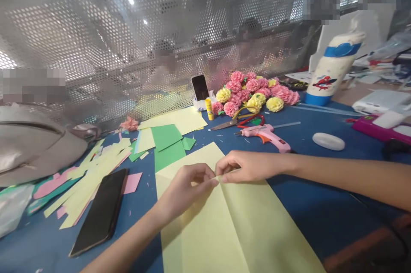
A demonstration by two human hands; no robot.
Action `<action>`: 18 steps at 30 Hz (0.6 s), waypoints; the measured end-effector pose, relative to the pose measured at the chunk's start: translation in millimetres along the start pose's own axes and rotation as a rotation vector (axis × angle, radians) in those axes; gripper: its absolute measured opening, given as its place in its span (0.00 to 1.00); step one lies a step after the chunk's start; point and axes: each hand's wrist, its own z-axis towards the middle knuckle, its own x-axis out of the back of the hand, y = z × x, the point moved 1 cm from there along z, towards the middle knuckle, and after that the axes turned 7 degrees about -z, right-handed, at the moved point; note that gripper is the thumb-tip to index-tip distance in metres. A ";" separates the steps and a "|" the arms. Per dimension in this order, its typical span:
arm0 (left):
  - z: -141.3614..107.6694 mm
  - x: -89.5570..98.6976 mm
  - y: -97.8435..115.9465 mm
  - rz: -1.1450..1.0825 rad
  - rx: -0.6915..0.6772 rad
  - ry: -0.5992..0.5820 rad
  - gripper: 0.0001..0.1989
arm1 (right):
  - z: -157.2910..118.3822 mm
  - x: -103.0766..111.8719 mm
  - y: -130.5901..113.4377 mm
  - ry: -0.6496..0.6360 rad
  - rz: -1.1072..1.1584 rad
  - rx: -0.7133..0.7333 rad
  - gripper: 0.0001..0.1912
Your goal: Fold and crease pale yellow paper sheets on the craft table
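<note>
Pale yellow paper (pixel 208 234) lies nearest us on the blue worktop (pixel 141 191), a crease running down its length. Over it the person's left hand (pixel 192 178) and right hand (pixel 242 166) meet, fingers of both pinched on a small raised fold. I'd judge it light, thin and crisp, easily kinked or torn if tugged, so best held gently along that fold.

Paper flowers (pixel 252 85) and a glue gun (pixel 272 134) show a craft workspace.
</note>
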 end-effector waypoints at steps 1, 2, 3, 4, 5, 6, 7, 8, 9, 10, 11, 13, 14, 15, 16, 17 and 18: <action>-1.0 -2.1 -0.4 -0.006 0.005 0.012 0.10 | -0.5 -1.7 0.3 0.012 0.008 -0.008 0.15; -2.6 -3.7 -0.2 -0.015 0.022 0.024 0.11 | -1.1 -3.3 0.1 0.021 0.011 -0.013 0.15; -4.5 -5.1 0.2 -0.025 0.042 0.034 0.11 | -1.8 -4.8 -0.5 0.026 0.014 -0.014 0.14; -6.4 -6.2 0.8 -0.033 0.058 0.037 0.12 | -2.3 -6.2 -1.2 0.028 0.016 -0.013 0.14; -8.1 -7.1 1.3 -0.039 0.066 0.034 0.12 | -2.7 -7.4 -2.0 0.026 0.022 -0.012 0.13; -9.5 -7.8 1.6 -0.043 0.065 0.024 0.12 | -3.0 -8.6 -2.7 0.024 0.030 -0.009 0.13; -10.6 -8.3 1.8 -0.046 0.055 0.014 0.12 | -3.2 -9.7 -3.2 0.024 0.040 -0.007 0.12; -11.4 -8.8 1.7 -0.050 0.040 0.003 0.11 | -3.4 -10.7 -3.4 0.023 0.052 -0.006 0.12; -12.0 -9.1 1.6 -0.055 0.026 -0.004 0.10 | -3.7 -11.6 -3.6 0.022 0.064 -0.003 0.11; -12.5 -9.4 1.4 -0.059 0.016 -0.007 0.10 | -3.9 -12.4 -3.7 0.021 0.074 0.001 0.11; -13.0 -9.6 1.4 -0.062 0.010 -0.007 0.10 | -4.3 -13.0 -3.8 0.019 0.085 0.006 0.11; -14.2 -10.1 1.9 -0.059 -0.003 0.000 0.09 | -5.2 -13.9 -4.5 0.015 0.104 0.013 0.11; -14.8 -10.3 2.4 -0.054 -0.012 0.003 0.09 | -5.7 -14.2 -5.2 0.015 0.113 0.014 0.11; -15.5 -10.5 3.1 -0.048 -0.022 0.005 0.09 | -6.1 -14.4 -5.9 0.014 0.121 0.011 0.12; -15.9 -10.7 3.7 -0.040 -0.035 0.008 0.09 | -6.5 -14.5 -6.6 0.014 0.130 0.009 0.12; -16.3 -10.8 4.3 -0.028 -0.050 0.009 0.09 | -6.8 -14.6 -7.3 0.015 0.139 0.008 0.12; -16.5 -10.9 4.7 -0.015 -0.066 0.013 0.09 | -7.0 -14.7 -7.9 0.016 0.144 0.008 0.12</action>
